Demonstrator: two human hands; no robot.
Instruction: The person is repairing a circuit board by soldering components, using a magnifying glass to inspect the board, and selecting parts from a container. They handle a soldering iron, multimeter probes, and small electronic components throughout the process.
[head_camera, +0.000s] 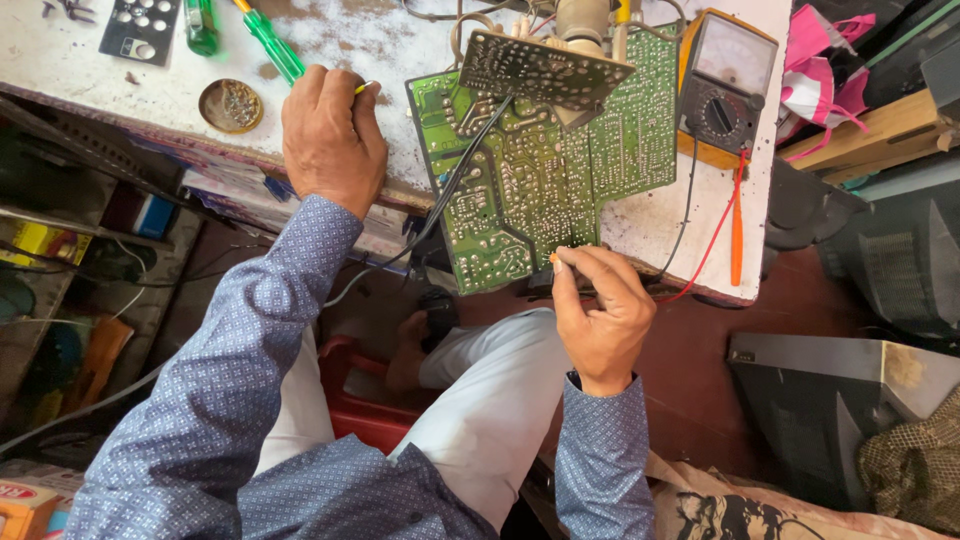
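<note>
Head view: left hand (333, 140) upper left of centre, fingers closed on green screwdriver (275, 45) atop surface (380, 40). Right hand (600, 310) fingers pinching small orange part at lower edge of green circuit board (545, 170), frame centre. Best kept steady, board braced flat.

Green circuit board (545, 170), green-handled screwdriver (272, 45), blue dotted sleeves (250, 340), orange multimeter (722, 85).

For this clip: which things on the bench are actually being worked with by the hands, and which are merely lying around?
In hand:
left hand grips the green screwdriver
right hand pinches the near edge of the green circuit board

Lying about:
multimeter with red probe
round tin of small parts
remote keypad
old television sets on the floor
</note>
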